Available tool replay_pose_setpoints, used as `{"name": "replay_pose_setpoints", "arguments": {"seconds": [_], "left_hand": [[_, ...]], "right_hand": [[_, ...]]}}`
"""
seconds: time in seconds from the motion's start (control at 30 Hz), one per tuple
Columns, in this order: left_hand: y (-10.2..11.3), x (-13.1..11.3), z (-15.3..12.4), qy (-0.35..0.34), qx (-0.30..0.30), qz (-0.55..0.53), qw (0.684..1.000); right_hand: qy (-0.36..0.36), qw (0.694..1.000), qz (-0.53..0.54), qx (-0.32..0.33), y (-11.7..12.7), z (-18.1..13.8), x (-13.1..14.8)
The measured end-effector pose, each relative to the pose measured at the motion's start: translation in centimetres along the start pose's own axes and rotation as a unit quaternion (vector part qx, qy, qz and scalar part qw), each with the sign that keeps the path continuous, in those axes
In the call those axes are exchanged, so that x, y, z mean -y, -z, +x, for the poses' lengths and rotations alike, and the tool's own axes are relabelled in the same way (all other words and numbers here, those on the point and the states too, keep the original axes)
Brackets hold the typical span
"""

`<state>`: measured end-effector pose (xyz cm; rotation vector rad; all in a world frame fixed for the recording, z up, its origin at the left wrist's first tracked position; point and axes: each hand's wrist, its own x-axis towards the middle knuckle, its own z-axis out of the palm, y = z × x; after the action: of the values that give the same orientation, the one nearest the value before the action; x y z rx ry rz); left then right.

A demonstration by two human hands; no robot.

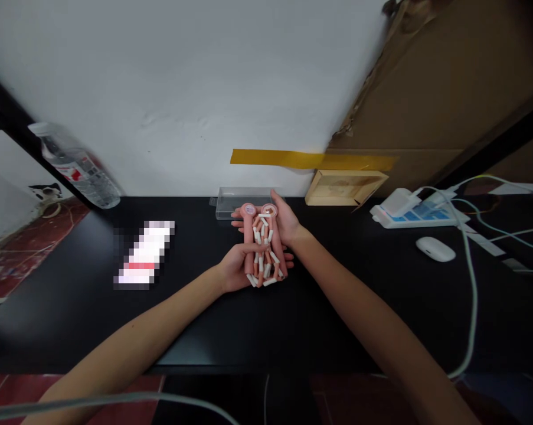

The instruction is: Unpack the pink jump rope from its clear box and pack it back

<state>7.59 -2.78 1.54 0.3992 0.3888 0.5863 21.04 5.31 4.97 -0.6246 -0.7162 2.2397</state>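
A beaded jump rope [249, 245] with two pink handles and pink and white segments lies bundled in my hands over the black table. My left hand [235, 268] wraps it from the left, thumb across the beads and fingertips showing past the right handle. From behind and the right, my right hand [287, 221] cups the upper end near the round handle caps, its fingertips showing at the left. The handles lie side by side with the beaded cord folded between and below them. Just behind the hands, against the wall, is a clear plastic box [231, 200].
A plastic bottle [82, 168] leans at the back left, near a blurred-out bright object [149, 254]. A shallow wooden tray [317, 192] rests at the back. To the right are a power strip [419, 215] with cables and a white mouse [435, 249].
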Motion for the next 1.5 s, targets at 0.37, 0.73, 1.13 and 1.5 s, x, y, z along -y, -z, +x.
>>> {"name": "replay_pose_setpoints", "arguments": {"seconds": [0.37,0.73,1.13,1.5], "left_hand": [[0.8,-0.4,-0.2,0.016,0.056,0.014,0.998],[1.0,-0.4,-0.2,0.027,0.082,-0.012,0.996],[0.0,-0.6,-0.3,0.007,0.066,-0.038,0.997],[-0.3,-0.5,-0.7,-0.026,0.082,-0.041,0.995]], "right_hand": [[-0.035,0.998,-0.009,0.058,0.5,-0.4,0.0],[-0.039,0.996,-0.016,0.082,1.0,-0.3,0.0],[-0.001,0.999,0.02,0.034,-0.3,-0.4,-0.3],[0.017,0.999,0.032,0.028,-0.7,-0.6,-0.2]]}}
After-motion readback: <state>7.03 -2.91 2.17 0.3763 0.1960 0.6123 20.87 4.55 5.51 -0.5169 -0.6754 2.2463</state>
